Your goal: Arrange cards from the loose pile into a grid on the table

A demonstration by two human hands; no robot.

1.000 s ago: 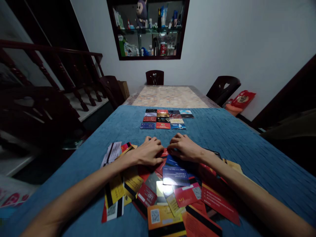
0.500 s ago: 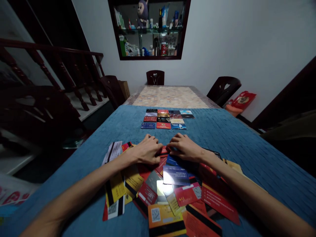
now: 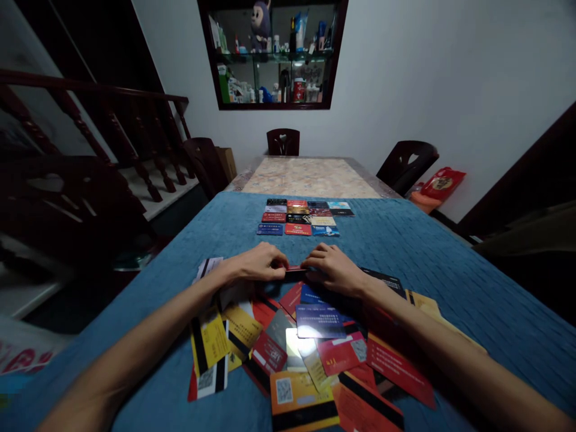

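My fingers [image 3: 279,259] are pinched on the two ends of one red-and-black card [image 3: 295,272], the left hand [image 3: 257,263] at its left end and the right hand [image 3: 332,270] at its right; I cannot tell how the right thumb sits, since that hand hides it. Nearest to me, an orange card [image 3: 305,396] with a square code lies at the near end of a loose pile. Past it, a violet-blue card [image 3: 318,321] and, off to the left, a yellow card [image 3: 210,337] overlap others at odd angles on a blue cloth [image 3: 202,234]. The held card is at the far side of this pile, tipped so that I see it nearly edge-on. I judge the step in hand to be taking one card up from the pile between both hands. The next move, I think, calls for an even grip at both ends and a clean lift, so the neighbours stay put. Farther off, well apart from the hands, flat cards lie in tidy rows, the nearest holding a red card [image 3: 297,229] in its middle. Beyond them the uncovered surface [image 3: 310,174] runs toward a chair [image 3: 272,143].
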